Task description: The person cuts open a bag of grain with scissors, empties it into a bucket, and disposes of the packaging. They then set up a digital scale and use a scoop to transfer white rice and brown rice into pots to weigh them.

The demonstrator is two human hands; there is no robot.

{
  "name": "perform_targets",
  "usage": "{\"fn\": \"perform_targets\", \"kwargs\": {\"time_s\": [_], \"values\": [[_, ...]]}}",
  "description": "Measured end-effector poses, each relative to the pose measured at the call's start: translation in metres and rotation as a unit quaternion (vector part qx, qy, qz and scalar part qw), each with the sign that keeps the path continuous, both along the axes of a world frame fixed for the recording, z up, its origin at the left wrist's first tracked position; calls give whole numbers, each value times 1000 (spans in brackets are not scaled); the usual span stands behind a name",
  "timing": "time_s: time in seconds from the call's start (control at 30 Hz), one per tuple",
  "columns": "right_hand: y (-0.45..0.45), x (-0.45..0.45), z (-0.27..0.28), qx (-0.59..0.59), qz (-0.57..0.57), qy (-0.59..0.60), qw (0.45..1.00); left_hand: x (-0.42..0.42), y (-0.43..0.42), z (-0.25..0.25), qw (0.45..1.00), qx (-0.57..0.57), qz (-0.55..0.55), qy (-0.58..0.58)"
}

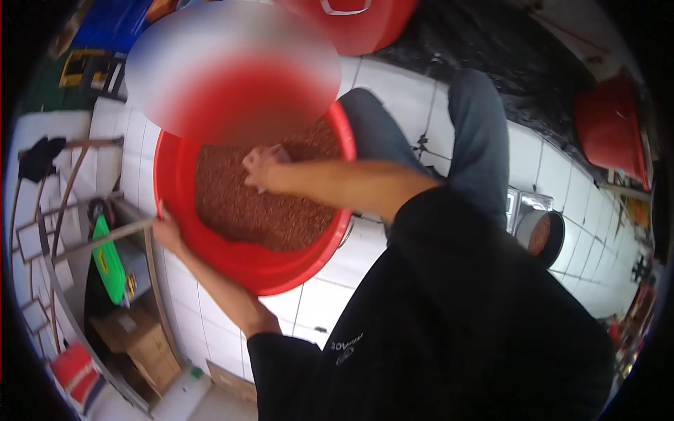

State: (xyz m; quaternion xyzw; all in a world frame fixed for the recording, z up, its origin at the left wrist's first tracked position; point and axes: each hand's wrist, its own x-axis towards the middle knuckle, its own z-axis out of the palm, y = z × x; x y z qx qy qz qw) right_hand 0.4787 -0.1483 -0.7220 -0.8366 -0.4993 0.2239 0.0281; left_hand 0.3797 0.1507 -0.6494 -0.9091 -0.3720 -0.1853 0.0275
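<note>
A large red tub (175, 175) holds a bed of reddish-brown grains (274, 217). My left hand (167, 230) grips the tub's rim at the lower left, its fingers partly hidden by the wall. Over the grains inside the tub, my right hand (261, 167) is closed, with a small pale, see-through-looking piece (281, 152) at its fingers; its kind is not clear. A blurred oval covers the far part of the tub.
Legs in blue-grey trousers (477, 126) are beside the tub. A dark pot (551, 238) with reddish grains stands right, near a silvery device (523, 203). Another red tub (365, 31) is behind. A metal shelf (151, 281) with cardboard boxes (137, 344) stands left.
</note>
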Motion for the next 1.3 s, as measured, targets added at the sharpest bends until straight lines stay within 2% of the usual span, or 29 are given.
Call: {"fn": "perform_targets", "kwargs": {"time_s": [0.03, 0.07, 0.13, 0.17, 0.23, 0.27, 0.33, 0.37, 0.43, 0.47, 0.5, 0.53, 0.57, 0.6, 0.63, 0.67, 0.73, 0.77, 0.8, 0.87, 0.93, 1.0, 1.07, 1.1, 1.13, 1.17, 1.2, 1.27, 1.3], "values": [[-12, 8, 7, 13, -4, 50, 999, -1, -9, 7, 1000, 2, 15, 5], [-10, 21, 2, -14, 43, 25, 999, -1, -6, 13, 1000, 5, 22, 3], [-27, 52, 18, -39, -5, 175, 984, 3, -11, 9, 996, -60, 59, 31], [-37, 63, 32, -42, -6, 173, 984, 3, -11, 10, 995, -71, 65, 39], [-56, 80, 64, -1, -56, 332, 942, 2, -18, 14, 995, -66, 64, 28], [-66, 83, 78, 0, -62, 332, 941, 2, -23, 15, 996, -59, 63, 18], [-89, 87, 102, 122, -89, 259, 954, 2, -21, 14, 996, -66, 52, 24], [-100, 84, 112, 122, -104, 256, 953, 2, -11, 8, 996, -51, 57, 35], [-121, 69, 131, 238, -235, 184, 924, 3, -1, 3, 998, -30, 47, 42], [-130, 53, 143, 256, -305, 203, 895, 1, 2, -1, 998, -26, 31, 40], [-133, 44, 137, 285, -313, 225, 878, 1, 8, -6, 997, -1, 53, 50], [-128, 40, 121, 308, -316, 182, 879, -3, 16, -12, 999, -31, -14, -23], [-136, 36, 123, 335, -322, 171, 869, -5, 80, -42, 998, -36, -3, 53], [-138, 27, 123, 381, -377, 192, 822, -1, 12, -4, 997, -55, 37, 41], [-149, 24, 130, 402, -416, 249, 777, 2, -20, 16, 993, -45, 64, 85], [-172, 18, 147, 430, -428, 319, 728, 2, -8, 6, 996, -38, 66, 39], [-186, 14, 140, 478, -426, 323, 697, 3, -19, 12, 996, -55, 60, 47], [-214, 6, 162, 494, -403, 428, 641, 6, -27, 16, 990, -55, 100, 80], [-236, 0, 169, 498, -414, 422, 635, 5, -41, 21, 991, -56, 87, 83], [-277, -12, 176, 544, -391, 505, 545, 6, -62, 28, 989, -27, 120, 80], [-328, -25, 171, 589, -387, 504, 499, 9, -50, 16, 986, -11, 139, 90], [-388, -53, 161, 621, -454, 457, 447, 11, -42, 9, 979, 17, 183, 90], [-449, -94, 127, 671, -544, 318, 392, 18, -49, 21, 980, 20, 170, 99], [-481, -120, 121, 705, -533, 327, 333, 20, -51, 29, 982, 18, 156, 108], [-503, -148, 137, 682, -620, 239, 306, 25, -53, 39, 983, 21, 136, 124], [-534, -176, 122, 708, -611, 189, 299, 34, -53, 56, 983, 27, 108, 148], [-560, -200, 120, 642, -701, 115, 288, 47, -52, 80, 980, 39, 66, 185], [-606, -242, 102, 593, -769, -48, 234, 90, -47, 171, 943, 113, -58, 308], [-618, -254, 106, 572, -797, -100, 167, 124, -44, 231, 894, 160, -144, 393]]}}
